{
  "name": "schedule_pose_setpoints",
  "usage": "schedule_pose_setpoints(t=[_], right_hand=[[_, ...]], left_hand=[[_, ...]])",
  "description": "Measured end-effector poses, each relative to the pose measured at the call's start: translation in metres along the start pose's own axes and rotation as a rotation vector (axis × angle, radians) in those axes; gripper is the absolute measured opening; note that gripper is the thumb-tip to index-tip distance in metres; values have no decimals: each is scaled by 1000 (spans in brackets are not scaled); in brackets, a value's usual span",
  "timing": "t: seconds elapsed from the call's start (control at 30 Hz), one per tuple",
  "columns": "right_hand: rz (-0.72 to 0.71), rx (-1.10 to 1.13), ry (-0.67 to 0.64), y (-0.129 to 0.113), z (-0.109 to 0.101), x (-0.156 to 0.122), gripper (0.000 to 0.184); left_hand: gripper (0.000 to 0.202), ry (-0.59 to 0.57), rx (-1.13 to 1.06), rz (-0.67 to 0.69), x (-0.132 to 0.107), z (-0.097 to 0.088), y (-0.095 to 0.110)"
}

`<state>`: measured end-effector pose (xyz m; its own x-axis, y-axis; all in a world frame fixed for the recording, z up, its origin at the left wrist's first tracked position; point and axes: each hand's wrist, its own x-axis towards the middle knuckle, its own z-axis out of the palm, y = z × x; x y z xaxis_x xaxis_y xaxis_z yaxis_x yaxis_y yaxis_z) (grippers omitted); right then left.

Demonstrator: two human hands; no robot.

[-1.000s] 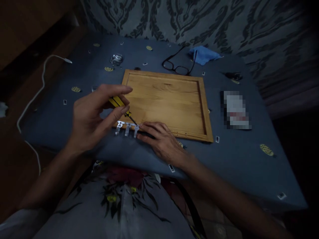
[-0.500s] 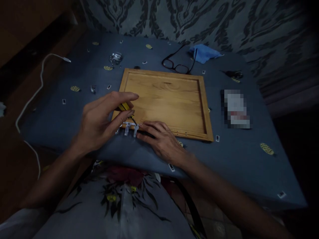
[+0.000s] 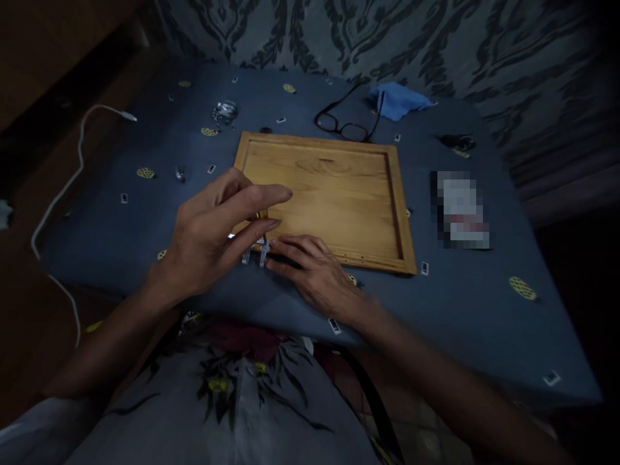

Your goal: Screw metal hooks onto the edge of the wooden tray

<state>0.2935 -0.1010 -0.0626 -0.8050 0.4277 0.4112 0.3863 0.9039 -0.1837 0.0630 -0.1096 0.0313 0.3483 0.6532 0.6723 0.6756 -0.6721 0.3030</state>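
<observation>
Where hooks (image 3: pixel 255 252) touch the near edge of the tray (image 3: pixel 339 194), they are pinned under the flat right hand (image 3: pixel 314 274). What is gripped by the half-curled left hand (image 3: pixel 213 236) cannot be told.

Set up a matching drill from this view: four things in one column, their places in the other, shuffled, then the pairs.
Things
1. eyeglasses
2. blue cloth
3. white cable
4. metal hook rail

Places
A. at the near rim of the wooden tray, by the fingertips of the right hand
B. far left, beside the edge of the blue sheet
C. just past the tray's far rim
D. back right, beside the eyeglasses

Pairs: 1-C, 2-D, 3-B, 4-A
</observation>
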Motion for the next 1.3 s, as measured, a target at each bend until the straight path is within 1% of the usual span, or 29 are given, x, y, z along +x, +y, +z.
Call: schedule_pose_setpoints(t=[0.07,0.17,0.33,0.53,0.63,0.7,0.73,0.83,0.87,0.9,0.93,0.97,1.07,1.13,1.3], right_hand=[[2,11,1,0,1,0,36],[-4,22,6,1,1,-1,37],[4,34,-27,1,0,-1,38],[13,69,-31,0,-1,0,38],[10,57,-21,1,0,0,38],[2,48,-3,0,0,1,36],[1,46,0,0,-1,1,35],[3,53,-1,0,-2,1,34],[3,59,-4,0,-2,1,34],[3,63,-4,0,-2,1,35],[6,64,-6,0,-2,0,35],[10,62,-11,0,-1,0,36],[16,52,-23,0,-1,0,36],[14,44,-28,0,-1,0,36],[8,27,-16,0,-1,1,36]], left_hand=[[28,-21,-13,-6,2,0,0],[34,-44,-88,-14,5,-2,1],[39,-84,-144,-68,9,-6,1],[33,-198,-189,-9,12,-12,-6],[33,-222,-199,20,11,-12,-8],[32,-176,-190,4,9,-11,-6],[31,-125,-181,-40,8,-11,-4],[26,94,-166,-240,4,-11,5],[26,142,-167,-288,3,-11,8],[26,169,-173,-304,3,-12,9],[26,172,-186,-288,2,-13,10],[26,149,-197,-258,1,-14,9],[29,31,-174,-185,-2,-15,4],[32,-12,-133,-185,-4,-14,2],[34,-20,-144,-204,-4,-12,3]])
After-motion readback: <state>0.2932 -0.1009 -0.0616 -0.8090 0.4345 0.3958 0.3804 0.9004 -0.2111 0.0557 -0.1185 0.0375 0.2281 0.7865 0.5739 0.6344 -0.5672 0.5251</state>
